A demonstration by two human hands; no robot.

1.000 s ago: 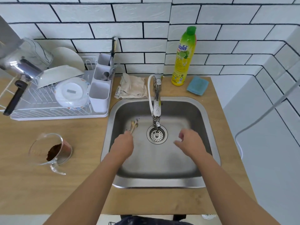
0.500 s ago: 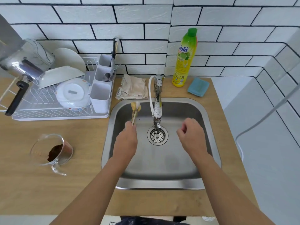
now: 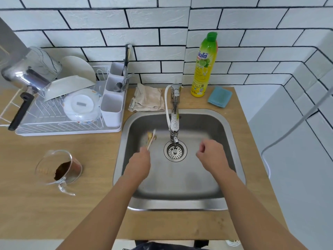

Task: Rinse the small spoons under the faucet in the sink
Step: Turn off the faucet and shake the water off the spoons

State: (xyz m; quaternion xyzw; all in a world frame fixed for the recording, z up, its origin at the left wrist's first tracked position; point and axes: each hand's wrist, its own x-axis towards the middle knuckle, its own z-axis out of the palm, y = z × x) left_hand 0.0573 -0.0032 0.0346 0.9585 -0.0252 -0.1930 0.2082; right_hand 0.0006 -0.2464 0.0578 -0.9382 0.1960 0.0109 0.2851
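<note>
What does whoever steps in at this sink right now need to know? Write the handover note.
Left hand: grips the small spoons by their handles, bowls pointing away, over the left part of the sink; the spoons are blurred, so the count is unclear.
Right hand: holds nothing, fingers loosely curled, over the right part of the basin.
Faucet: spout sits above the drain strainer; no water stream is visible.
Done: spoons picked up and brought into the sink.
Left: turn the water on, probably with the free right hand, bring the spoons right under the spout and rinse them.
</note>
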